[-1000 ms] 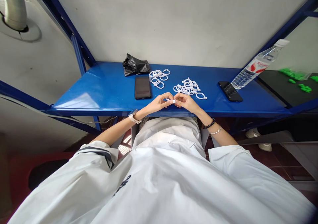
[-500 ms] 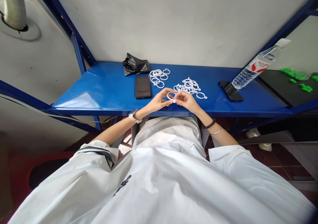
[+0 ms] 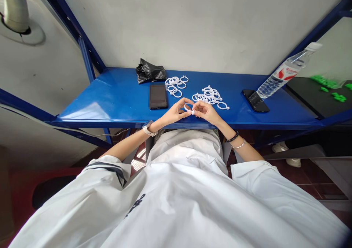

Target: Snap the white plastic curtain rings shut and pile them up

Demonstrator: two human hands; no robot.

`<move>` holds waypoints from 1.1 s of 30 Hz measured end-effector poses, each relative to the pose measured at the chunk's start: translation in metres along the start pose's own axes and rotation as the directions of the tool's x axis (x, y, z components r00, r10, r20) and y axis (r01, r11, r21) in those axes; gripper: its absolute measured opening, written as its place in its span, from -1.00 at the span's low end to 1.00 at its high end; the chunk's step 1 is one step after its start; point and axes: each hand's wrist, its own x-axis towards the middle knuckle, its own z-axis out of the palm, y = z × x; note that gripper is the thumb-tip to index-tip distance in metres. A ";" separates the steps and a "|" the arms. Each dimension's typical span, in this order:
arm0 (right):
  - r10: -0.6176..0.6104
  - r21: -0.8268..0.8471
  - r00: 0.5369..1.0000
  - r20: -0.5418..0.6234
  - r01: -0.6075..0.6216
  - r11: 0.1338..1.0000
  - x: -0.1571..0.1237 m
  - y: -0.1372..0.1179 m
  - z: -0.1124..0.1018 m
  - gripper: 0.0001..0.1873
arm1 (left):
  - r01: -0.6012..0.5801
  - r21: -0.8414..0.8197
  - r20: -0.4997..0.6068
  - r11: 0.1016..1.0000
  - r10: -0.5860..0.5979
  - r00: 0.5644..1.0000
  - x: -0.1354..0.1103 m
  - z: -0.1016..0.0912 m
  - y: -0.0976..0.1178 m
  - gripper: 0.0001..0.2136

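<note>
Both of my hands meet over the front edge of the blue shelf (image 3: 115,101). My left hand (image 3: 176,113) and my right hand (image 3: 205,111) pinch one white plastic ring (image 3: 189,108) between their fingertips. Just beyond my right hand lies a pile of white rings (image 3: 209,96). A smaller pile of white rings (image 3: 175,85) sits further back to the left. A dark phone (image 3: 157,96) lies face up beside my left hand.
A crumpled black plastic bag (image 3: 150,73) rests at the back by the wall. A second phone (image 3: 255,100) lies at the right with a clear water bottle (image 3: 283,73) leaning over it. Green parts (image 3: 331,88) lie on a dark surface at far right.
The ring was held edge-on a second ago; it has turned so its loop now shows between my fingers. My hands stay in the same place.
</note>
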 end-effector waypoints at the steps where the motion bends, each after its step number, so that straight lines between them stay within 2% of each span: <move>1: -0.003 -0.002 1.000 0.003 0.003 1.000 0.000 0.000 0.000 -0.60 | 0.002 -0.003 0.003 1.000 -0.002 1.000 0.000 0.000 0.000 -0.55; 11: 0.010 -0.006 1.000 0.000 -0.010 1.000 0.000 0.001 0.000 -0.57 | 0.009 -0.026 -0.007 1.000 -0.009 1.000 0.001 0.000 -0.004 -0.56; 19: 0.033 0.070 0.997 -0.067 -0.029 0.997 0.000 0.001 0.002 -0.51 | -0.045 0.008 -0.129 0.999 0.045 0.991 0.001 0.002 -0.006 -0.53; 24: 0.036 0.103 0.992 -0.121 -0.024 0.994 0.001 0.005 0.001 -0.55 | -0.056 0.055 -0.182 0.997 0.065 0.981 0.000 0.003 -0.005 -0.52; 27: 0.046 0.060 0.994 -0.097 -0.040 0.997 -0.001 0.003 0.003 -0.57 | -0.074 0.060 -0.203 0.995 0.085 0.975 0.000 0.003 -0.004 -0.52; 33: 0.029 -0.130 0.997 -0.072 -0.038 0.991 -0.005 -0.002 0.010 -0.58 | -0.076 0.092 -0.222 0.993 0.095 0.970 -0.001 0.004 -0.001 -0.53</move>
